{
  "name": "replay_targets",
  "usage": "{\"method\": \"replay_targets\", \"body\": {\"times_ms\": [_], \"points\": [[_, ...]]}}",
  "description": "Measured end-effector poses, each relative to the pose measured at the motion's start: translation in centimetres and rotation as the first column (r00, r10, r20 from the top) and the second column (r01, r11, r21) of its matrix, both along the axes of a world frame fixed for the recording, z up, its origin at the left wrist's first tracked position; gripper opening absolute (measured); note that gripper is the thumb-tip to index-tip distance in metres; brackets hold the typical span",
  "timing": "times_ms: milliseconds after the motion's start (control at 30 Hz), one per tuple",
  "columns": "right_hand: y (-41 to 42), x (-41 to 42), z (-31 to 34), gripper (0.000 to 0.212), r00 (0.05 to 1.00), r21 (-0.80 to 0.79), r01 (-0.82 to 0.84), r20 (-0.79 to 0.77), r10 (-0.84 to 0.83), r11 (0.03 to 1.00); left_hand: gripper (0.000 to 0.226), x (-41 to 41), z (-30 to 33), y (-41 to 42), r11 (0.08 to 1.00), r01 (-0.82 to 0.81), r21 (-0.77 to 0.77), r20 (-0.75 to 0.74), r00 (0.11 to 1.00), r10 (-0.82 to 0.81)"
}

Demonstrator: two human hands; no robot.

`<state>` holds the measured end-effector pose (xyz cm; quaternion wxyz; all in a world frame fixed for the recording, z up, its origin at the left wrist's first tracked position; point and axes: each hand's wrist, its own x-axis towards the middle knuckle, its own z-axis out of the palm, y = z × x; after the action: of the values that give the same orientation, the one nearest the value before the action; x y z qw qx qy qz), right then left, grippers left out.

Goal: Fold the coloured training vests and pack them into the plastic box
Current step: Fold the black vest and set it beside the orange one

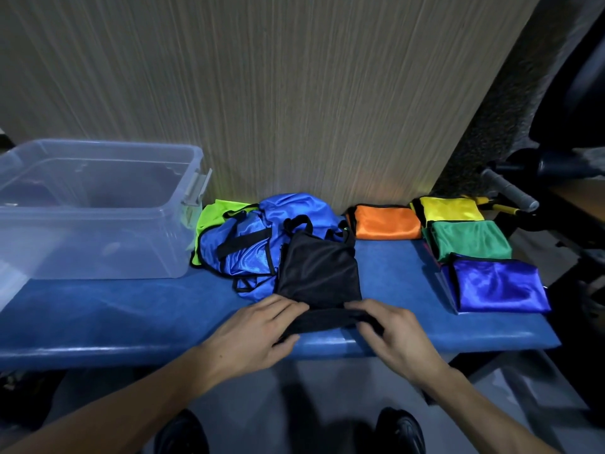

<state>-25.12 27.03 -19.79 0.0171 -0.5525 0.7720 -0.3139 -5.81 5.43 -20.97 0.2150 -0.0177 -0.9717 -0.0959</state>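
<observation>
Folding is under way: the left hand [258, 329] and right hand [389, 329] are pinching, seemingly with curled fingers, the black vest's [319, 273] rolled hem at the bench's [131, 309] front edge, needing turning toward the straps before boxing in the plastic box [95, 208]

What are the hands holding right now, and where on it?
Both hands, left and right, grip the black vest by its near edge.

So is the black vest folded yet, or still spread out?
Partly folded: both hands, left and right, grip the black vest at its rolled-over near edge.
</observation>
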Motion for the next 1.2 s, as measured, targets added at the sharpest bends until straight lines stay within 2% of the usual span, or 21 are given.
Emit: {"method": "replay_targets", "body": {"times_ms": [133, 167, 267, 333, 467, 567, 633, 700, 800, 833, 900, 967, 1100, 1200], "points": [[-0.9, 0.1, 2.1, 0.011, 0.987, -0.056, 0.077, 0.144, -0.068, 0.995, 0.05, -0.3, 0.6, 0.5, 0.989, -0.12, 0.083, -0.028, 0.992, 0.123], [-1.1, 0.1, 2.6, 0.007, 0.978, -0.08, 0.089, 0.193, -0.072, 0.993, 0.047, -0.3, 1.1, 0.6, 0.974, -0.155, 0.167, -0.045, 0.985, 0.165], [-1.5, 0.1, 4.4, 0.017, 0.925, -0.222, 0.105, 0.38, -0.013, 0.969, 0.025, -0.7, 3.4, 0.8, 0.875, -0.214, 0.433, -0.084, 0.958, 0.276], [-1.7, -0.1, 6.2, 0.016, 0.908, -0.337, 0.129, 0.418, 0.026, 0.933, 0.01, -1.2, 5.9, 1.4, 0.818, -0.149, 0.555, -0.132, 0.956, 0.263], [-2.1, -0.8, 10.3, 0.027, 0.871, -0.53, 0.191, 0.479, 0.106, 0.826, 0.032, -2.7, 11.8, 2.7, 0.725, 0.007, 0.689, -0.252, 0.94, 0.23], [-2.3, -1.3, 12.7, 0.025, 0.796, -0.572, 0.263, 0.584, 0.161, 0.777, 0.04, -4.6, 15.0, 2.8, 0.655, 0.088, 0.75, -0.272, 0.945, 0.184], [-2.9, -2.0, 12.8, 0.024, 0.673, -0.511, 0.321, 0.715, 0.188, 0.797, 0.033, -6.5, 15.4, 1.9, 0.558, 0.093, 0.824, -0.222, 0.961, 0.167], [-3.8, -3.1, 11.4, 0.023, 0.521, -0.402, 0.394, 0.838, 0.16, 0.826, 0.03, -8.9, 14.0, 0.4, 0.407, 0.023, 0.913, -0.096, 0.982, 0.161], [-4.8, -4.3, 7.4, 0.019, 0.333, -0.086, 0.418, 0.941, -0.065, 0.904, 0.022, -12.6, 9.0, -2.7, 0.227, -0.192, 0.955, 0.138, 0.963, 0.232], [-4.8, -4.4, 6.1, 0.028, 0.31, 0.041, 0.369, 0.936, -0.165, 0.928, 0.021, -13.4, 7.3, -3.6, 0.194, -0.275, 0.942, 0.217, 0.937, 0.275], [-4.6, -4.5, 4.2, 0.05, 0.307, 0.171, 0.297, 0.915, -0.264, 0.939, 0.021, -14.4, 4.7, -5.2, 0.191, -0.402, 0.895, 0.32, 0.88, 0.352], [-4.3, -4.3, 4.1, 0.044, 0.342, 0.165, 0.269, 0.905, -0.254, 0.949, 0.021, -14.9, 3.7, -6.3, 0.26, -0.466, 0.846, 0.329, 0.839, 0.433], [-3.0, -4.2, 4.5, 0.024, 0.566, 0.142, 0.148, 0.799, -0.202, 0.979, 0.022, -15.4, 3.9, -7.3, 0.263, -0.477, 0.839, 0.326, 0.826, 0.459], [-1.3, -4.0, 4.3, 0.027, 0.7, 0.138, 0.021, 0.705, -0.113, 0.99, 0.02, -15.8, 3.3, -7.8, 0.228, -0.484, 0.845, 0.345, 0.818, 0.46]]}}
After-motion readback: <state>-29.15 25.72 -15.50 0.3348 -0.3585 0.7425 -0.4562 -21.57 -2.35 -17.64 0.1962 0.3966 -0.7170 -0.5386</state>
